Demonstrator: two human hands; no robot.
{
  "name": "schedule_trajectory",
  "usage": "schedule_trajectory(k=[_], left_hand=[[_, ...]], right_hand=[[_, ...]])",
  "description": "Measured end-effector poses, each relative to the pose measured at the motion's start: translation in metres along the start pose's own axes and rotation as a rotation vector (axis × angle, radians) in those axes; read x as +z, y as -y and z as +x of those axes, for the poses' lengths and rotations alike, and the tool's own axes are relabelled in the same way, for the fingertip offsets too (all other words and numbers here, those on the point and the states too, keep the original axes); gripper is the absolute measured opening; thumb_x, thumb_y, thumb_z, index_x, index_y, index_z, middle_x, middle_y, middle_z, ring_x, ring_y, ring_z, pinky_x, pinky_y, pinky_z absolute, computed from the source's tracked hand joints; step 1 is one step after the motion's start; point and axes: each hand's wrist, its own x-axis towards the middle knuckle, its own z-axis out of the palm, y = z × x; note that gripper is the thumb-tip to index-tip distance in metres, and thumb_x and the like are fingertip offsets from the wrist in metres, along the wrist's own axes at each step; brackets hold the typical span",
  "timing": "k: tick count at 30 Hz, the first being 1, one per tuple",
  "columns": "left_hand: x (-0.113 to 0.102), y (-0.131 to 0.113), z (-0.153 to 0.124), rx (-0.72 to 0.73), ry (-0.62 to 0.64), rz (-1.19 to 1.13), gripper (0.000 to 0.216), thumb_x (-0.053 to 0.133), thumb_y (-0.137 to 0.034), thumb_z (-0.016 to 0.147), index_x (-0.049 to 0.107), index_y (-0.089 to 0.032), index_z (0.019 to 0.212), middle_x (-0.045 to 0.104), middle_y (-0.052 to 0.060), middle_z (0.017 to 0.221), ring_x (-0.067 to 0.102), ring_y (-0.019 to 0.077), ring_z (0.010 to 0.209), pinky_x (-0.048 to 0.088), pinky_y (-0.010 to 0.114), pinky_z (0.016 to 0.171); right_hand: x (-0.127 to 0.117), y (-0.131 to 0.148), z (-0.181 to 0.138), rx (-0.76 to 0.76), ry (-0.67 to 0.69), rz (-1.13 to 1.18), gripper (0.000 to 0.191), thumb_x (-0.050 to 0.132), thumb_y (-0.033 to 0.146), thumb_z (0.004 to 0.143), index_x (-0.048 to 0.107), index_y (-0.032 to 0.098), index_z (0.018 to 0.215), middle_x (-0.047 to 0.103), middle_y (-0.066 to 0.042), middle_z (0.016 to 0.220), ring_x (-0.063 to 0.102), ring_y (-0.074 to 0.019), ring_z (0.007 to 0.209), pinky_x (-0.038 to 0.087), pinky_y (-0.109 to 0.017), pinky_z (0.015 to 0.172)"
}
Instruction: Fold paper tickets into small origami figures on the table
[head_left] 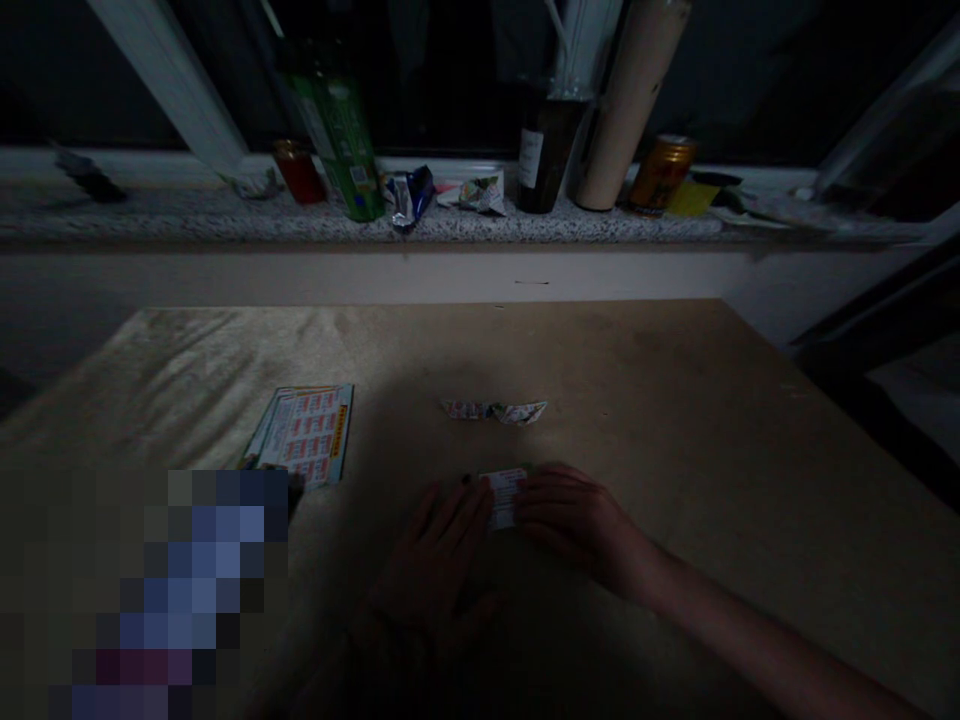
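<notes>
In the dim middle of the table lies a small piece of printed paper (502,497), white with dark and reddish print. My left hand (439,545) rests flat with its fingers stretched out, the tips on the paper's left edge. From the right, my right hand (574,515) closes its bent fingers over the other edge; its thumb is hidden. Just beyond both hands is a crumpled strip of printed paper (493,411), narrow at its middle like a bow. A stack of printed sheets (311,435) with red blocks of text lies to the left.
A blurred-out blue shape (195,580) covers the lower left. Along the granite windowsill (450,228) stand a green container (349,150), a red jar (300,172), a dark bottle (536,165), a cardboard tube (630,105) and an orange can (660,175), with crumpled wrappers (411,197) among them.
</notes>
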Motion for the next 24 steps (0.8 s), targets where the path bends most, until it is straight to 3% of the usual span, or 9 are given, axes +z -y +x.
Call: schedule_trajectory(k=[4,7,11,14,24], left_hand=[[0.004,0.0,-0.003,-0.016,-0.047,-0.043,0.078,0.043,-0.055,0.087,0.02,-0.007,0.144,0.027,0.014,0.149,0.021,0.0288,0.136,0.017,0.045,0.11],[0.005,0.0,-0.004,-0.031,-0.061,-0.058,0.082,0.049,-0.052,0.085,0.018,-0.004,0.144,0.03,0.018,0.147,0.023,0.031,0.136,0.022,0.046,0.108],[0.001,0.002,-0.002,0.021,0.02,-0.047,0.073,0.045,-0.052,0.087,0.026,-0.01,0.143,0.034,0.015,0.145,0.025,0.0314,0.135,0.018,0.049,0.108],[-0.001,0.002,0.0,0.015,0.059,-0.051,0.074,0.041,-0.056,0.088,0.022,-0.014,0.145,0.033,0.013,0.146,0.024,0.0302,0.135,0.015,0.049,0.109],[0.013,-0.006,0.002,-0.032,-0.093,-0.002,0.072,0.041,-0.054,0.088,0.027,-0.009,0.143,0.041,0.015,0.141,0.026,0.0304,0.133,0.005,0.051,0.11]], right_hand=[[0.004,-0.007,0.012,0.141,-0.117,0.009,0.019,0.051,0.03,0.092,0.065,0.018,0.086,0.067,-0.004,0.08,0.06,-0.0183,0.079,0.044,-0.033,0.076],[0.01,-0.013,0.019,0.183,-0.111,-0.097,0.021,0.05,0.029,0.092,0.062,0.017,0.08,0.062,-0.005,0.078,0.056,-0.019,0.079,0.041,-0.032,0.073],[0.016,-0.014,0.024,0.2,-0.102,-0.221,0.017,0.051,0.028,0.091,0.061,0.017,0.082,0.06,-0.005,0.083,0.054,-0.0192,0.081,0.04,-0.031,0.074],[0.018,-0.013,0.025,0.215,-0.105,-0.295,0.015,0.051,0.027,0.091,0.061,0.017,0.085,0.06,-0.007,0.085,0.053,-0.0204,0.082,0.039,-0.032,0.074],[0.025,-0.013,0.029,0.253,-0.058,-0.503,0.005,0.057,0.021,0.086,0.06,0.016,0.086,0.061,-0.008,0.087,0.054,-0.0234,0.085,0.04,-0.035,0.075]])
